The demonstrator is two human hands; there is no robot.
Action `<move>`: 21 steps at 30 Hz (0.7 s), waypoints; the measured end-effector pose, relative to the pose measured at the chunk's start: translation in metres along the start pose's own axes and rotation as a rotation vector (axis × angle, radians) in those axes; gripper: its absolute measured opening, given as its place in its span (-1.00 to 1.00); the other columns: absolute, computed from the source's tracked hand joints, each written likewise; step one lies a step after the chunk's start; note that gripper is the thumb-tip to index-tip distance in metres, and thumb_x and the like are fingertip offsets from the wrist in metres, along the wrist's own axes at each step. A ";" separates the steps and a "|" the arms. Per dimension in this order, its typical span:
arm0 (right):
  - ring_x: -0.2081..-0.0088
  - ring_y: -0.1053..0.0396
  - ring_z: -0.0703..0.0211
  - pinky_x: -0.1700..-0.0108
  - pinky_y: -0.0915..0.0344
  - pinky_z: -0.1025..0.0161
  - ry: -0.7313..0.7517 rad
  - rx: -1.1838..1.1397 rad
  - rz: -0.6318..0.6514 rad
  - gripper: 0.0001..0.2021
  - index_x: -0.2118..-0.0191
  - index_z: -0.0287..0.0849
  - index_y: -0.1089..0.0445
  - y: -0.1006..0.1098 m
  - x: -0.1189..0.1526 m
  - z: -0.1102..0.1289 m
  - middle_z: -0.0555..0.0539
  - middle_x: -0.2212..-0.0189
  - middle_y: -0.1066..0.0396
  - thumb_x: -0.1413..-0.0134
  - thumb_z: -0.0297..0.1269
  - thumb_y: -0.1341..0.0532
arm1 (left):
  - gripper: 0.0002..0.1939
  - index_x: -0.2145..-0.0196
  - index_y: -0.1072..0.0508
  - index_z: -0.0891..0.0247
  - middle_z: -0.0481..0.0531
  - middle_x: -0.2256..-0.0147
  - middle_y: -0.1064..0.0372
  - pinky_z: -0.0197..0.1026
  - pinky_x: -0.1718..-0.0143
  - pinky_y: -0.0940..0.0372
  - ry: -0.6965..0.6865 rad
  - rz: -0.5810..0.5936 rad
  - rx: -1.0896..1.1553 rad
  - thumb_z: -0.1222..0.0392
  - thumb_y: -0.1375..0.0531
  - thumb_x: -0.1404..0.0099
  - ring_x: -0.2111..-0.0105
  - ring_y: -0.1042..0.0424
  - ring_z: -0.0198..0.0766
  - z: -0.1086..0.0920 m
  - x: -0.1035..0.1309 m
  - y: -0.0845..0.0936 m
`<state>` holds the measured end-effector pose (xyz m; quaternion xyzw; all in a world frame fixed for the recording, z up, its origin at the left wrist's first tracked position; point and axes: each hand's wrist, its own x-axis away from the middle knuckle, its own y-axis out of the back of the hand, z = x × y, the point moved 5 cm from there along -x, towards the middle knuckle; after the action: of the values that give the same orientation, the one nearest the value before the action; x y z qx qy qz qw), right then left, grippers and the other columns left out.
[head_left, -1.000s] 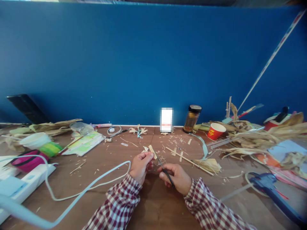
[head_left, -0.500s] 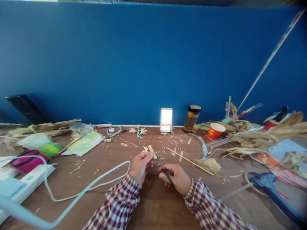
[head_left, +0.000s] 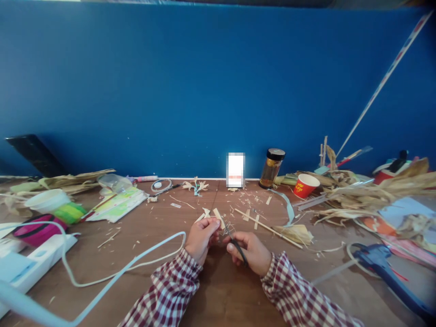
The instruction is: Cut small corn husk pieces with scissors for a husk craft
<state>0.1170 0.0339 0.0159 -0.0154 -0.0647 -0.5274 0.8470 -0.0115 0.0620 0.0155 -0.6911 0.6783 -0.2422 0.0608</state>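
Observation:
Between the thumb and fingers of my left hand [head_left: 201,236] is a short pale strip of husk [head_left: 218,215], its free end pointing up and away. My right hand [head_left: 250,250] grips dark scissors [head_left: 240,251], whose blades reach up and left to the strip's right edge. Whether the blades touch the strip I cannot make out clearly. Small pale cuttings [head_left: 230,226] lie on the table just beyond the scissors. To the right of them rests a thin stick [head_left: 269,228] with a piece of dried husk [head_left: 297,234] by its near end.
A brown table [head_left: 218,295] stands against a blue panel [head_left: 204,91]. At right are a blue glue gun [head_left: 378,261], a red paper cup [head_left: 306,185], a dark-lidded jar [head_left: 271,169] and dried husks [head_left: 384,190]. White cable [head_left: 132,261] and a power strip [head_left: 41,263] occupy the left.
My left hand and the strip have shifted slightly right and toward me, closer against the scissor blades. My right hand has barely moved.

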 end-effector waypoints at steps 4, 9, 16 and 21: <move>0.65 -0.21 0.36 0.57 -0.20 0.39 0.014 -0.013 0.006 -0.57 0.28 -0.25 -0.33 0.001 0.000 0.000 0.10 0.68 -0.24 0.17 0.02 -0.23 | -0.73 0.55 -0.45 0.36 -0.08 0.64 -0.32 -0.43 0.67 -0.17 0.037 -0.011 -0.032 0.11 -0.35 0.17 0.69 -0.21 -0.50 0.005 0.002 -0.003; 0.64 -0.20 0.37 0.58 -0.19 0.40 0.023 -0.022 0.003 -0.58 0.27 -0.26 -0.33 0.002 -0.002 -0.001 0.10 0.66 -0.24 0.15 0.02 -0.23 | -0.74 0.57 -0.42 0.35 -0.11 0.68 -0.28 -0.44 0.66 -0.19 0.055 -0.002 -0.055 0.12 -0.35 0.16 0.69 -0.22 -0.50 0.007 0.003 -0.005; 0.67 -0.18 0.39 0.58 -0.17 0.41 0.043 -0.003 -0.003 -0.61 0.27 -0.24 -0.35 0.004 -0.003 -0.005 0.11 0.68 -0.22 0.12 0.00 -0.21 | -0.74 0.57 -0.42 0.36 -0.08 0.67 -0.30 -0.43 0.64 -0.19 0.051 0.021 -0.070 0.11 -0.33 0.13 0.69 -0.23 -0.48 0.007 0.005 -0.005; 0.66 -0.17 0.39 0.60 -0.14 0.42 0.046 -0.007 -0.009 -0.62 0.26 -0.23 -0.35 0.005 -0.004 -0.009 0.11 0.66 -0.22 0.12 -0.01 -0.22 | -0.73 0.57 -0.42 0.37 -0.08 0.68 -0.29 -0.43 0.65 -0.19 0.054 0.019 -0.059 0.11 -0.34 0.15 0.69 -0.22 -0.49 0.007 0.004 -0.004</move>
<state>0.1209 0.0392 0.0067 -0.0060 -0.0435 -0.5317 0.8458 -0.0046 0.0564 0.0120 -0.6794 0.6929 -0.2401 0.0246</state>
